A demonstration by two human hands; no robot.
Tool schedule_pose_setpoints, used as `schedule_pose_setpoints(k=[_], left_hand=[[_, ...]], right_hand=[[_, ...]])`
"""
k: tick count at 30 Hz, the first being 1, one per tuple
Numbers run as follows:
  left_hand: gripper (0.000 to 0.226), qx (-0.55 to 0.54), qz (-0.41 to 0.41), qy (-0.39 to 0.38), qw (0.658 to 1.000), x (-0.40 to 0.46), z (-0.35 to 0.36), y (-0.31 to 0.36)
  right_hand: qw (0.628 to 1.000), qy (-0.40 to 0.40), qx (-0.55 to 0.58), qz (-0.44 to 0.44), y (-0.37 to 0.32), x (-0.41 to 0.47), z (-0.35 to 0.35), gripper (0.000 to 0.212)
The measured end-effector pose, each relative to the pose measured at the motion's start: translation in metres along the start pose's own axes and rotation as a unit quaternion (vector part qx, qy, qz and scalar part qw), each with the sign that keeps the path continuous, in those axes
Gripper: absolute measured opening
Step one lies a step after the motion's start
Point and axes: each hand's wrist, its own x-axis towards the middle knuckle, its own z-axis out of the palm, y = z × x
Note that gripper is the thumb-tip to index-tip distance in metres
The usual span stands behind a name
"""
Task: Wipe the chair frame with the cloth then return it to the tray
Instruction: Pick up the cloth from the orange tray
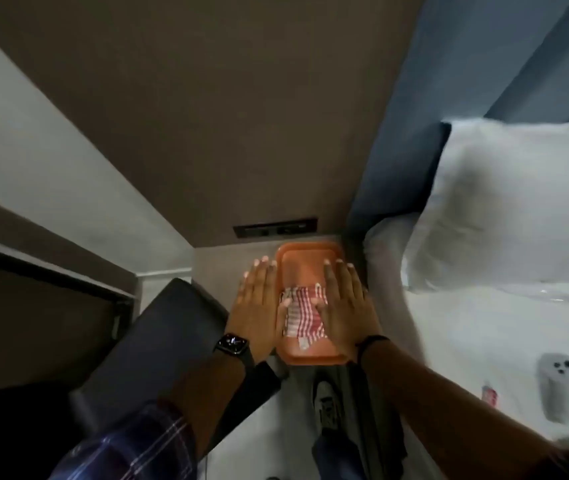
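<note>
An orange tray (305, 258) sits on a small grey side table against the wall. A folded red-and-white checked cloth (302, 313) lies in the tray's near half. My left hand (259, 306) is flat, fingers spread, over the tray's left edge, its thumb touching the cloth. My right hand (345, 306) lies flat over the tray's right side, its thumb resting on the cloth. Neither hand grips anything. A dark cushioned chair (165, 348) stands left of the tray; its frame is not visible.
A bed with white sheets and pillows (504, 216) fills the right side, with a phone (556, 386) lying on it. A switch panel (276, 228) is on the brown wall behind the tray. My shoe (326, 400) is on the floor below.
</note>
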Motion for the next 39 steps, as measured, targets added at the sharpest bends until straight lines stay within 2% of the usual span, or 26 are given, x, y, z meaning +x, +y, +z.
schedule_pose_setpoints(k=[2, 4, 8, 11, 14, 17, 20, 22, 23, 24, 25, 26, 28, 29, 30, 32, 34, 36, 37, 39], left_hand=[[0.073, -0.005, -0.02, -0.041, 0.999, 0.021, 0.062, -0.008], [0.074, 0.001, -0.029, -0.051, 0.998, 0.035, 0.12, -0.018], [0.071, 0.02, -0.005, -0.074, 0.997, 0.058, 0.221, -0.038], [0.069, 0.044, 0.012, -0.096, 0.994, 0.06, 0.268, -0.051], [0.078, 0.056, 0.019, -0.122, 0.991, 0.059, 0.284, -0.055], [0.075, 0.067, 0.017, -0.138, 0.988, 0.06, 0.289, -0.052], [0.075, 0.017, -0.036, -0.213, 0.976, 0.069, 0.277, -0.044], [0.074, -0.129, -0.128, -0.217, 0.959, 0.075, 0.255, -0.029], [0.073, -0.25, -0.203, -0.197, 0.926, 0.078, 0.237, -0.019], [0.071, -0.373, -0.283, -0.172, 0.867, 0.081, 0.218, -0.008], [0.065, -0.461, -0.336, -0.144, 0.808, 0.082, 0.195, 0.002], [0.056, -0.51, -0.357, -0.125, 0.772, 0.081, 0.172, 0.009], [0.036, -0.566, -0.362, -0.101, 0.734, 0.076, 0.123, 0.022], [0.034, -0.584, -0.362, -0.099, 0.72, 0.072, 0.101, 0.028], [0.035, -0.598, -0.352, -0.107, 0.712, 0.064, 0.073, 0.035], [0.041, -0.615, -0.323, -0.144, 0.705, 0.041, 0.018, 0.054], [0.045, -0.636, -0.3, -0.198, 0.682, 0.015, -0.027, 0.074], [0.045, -0.637, -0.267, -0.233, 0.685, -0.02, -0.067, 0.094], [0.047, -0.62, -0.244, -0.242, 0.705, -0.04, -0.085, 0.101], [0.061, -0.527, -0.172, -0.229, 0.8, -0.082, -0.107, 0.103]], right_hand=[[0.999, -0.047, 0.022, 0.018, 0.027, 0.035, 0.048, 0.088], [0.998, -0.055, 0.007, 0.023, 0.049, 0.061, 0.092, 0.085], [0.996, -0.062, 0.065, 0.022, 0.083, 0.115, 0.171, 0.077], [0.994, -0.081, 0.053, 0.041, 0.096, 0.14, 0.208, 0.077], [0.996, -0.075, 0.007, 0.049, 0.099, 0.147, 0.225, 0.083], [0.998, -0.027, -0.015, 0.056, 0.098, 0.152, 0.232, 0.065], [0.993, -0.02, 0.1, 0.051, 0.084, 0.149, 0.221, 0.033], [0.988, -0.017, 0.146, 0.041, 0.072, 0.135, 0.2, 0.018], [0.988, -0.006, 0.153, 0.029, 0.065, 0.127, 0.189, 0.019], [0.987, 0.009, 0.161, 0.02, 0.057, 0.116, 0.181, 0.027], [0.988, 0.017, 0.156, 0.003, 0.047, 0.103, 0.171, 0.037], [0.99, 0.026, 0.141, -0.014, 0.036, 0.087, 0.157, 0.047], [0.982, 0.082, 0.17, 0.0, 0.014, 0.057, 0.131, 0.058], [0.971, 0.125, 0.204, 0.018, 0.007, 0.044, 0.12, 0.064], [0.957, 0.166, 0.237, 0.035, -0.001, 0.028, 0.105, 0.08], [0.942, 0.191, 0.274, 0.029, -0.009, -0.005, 0.073, 0.112], [0.945, 0.175, 0.277, 0.002, -0.017, -0.035, 0.049, 0.115], [0.945, 0.191, 0.264, 0.012, -0.026, -0.075, 0.032, 0.108], [0.94, 0.2, 0.274, 0.018, -0.033, -0.096, 0.029, 0.104], [0.915, 0.206, 0.347, 0.01, -0.043, -0.142, 0.034, 0.098]])
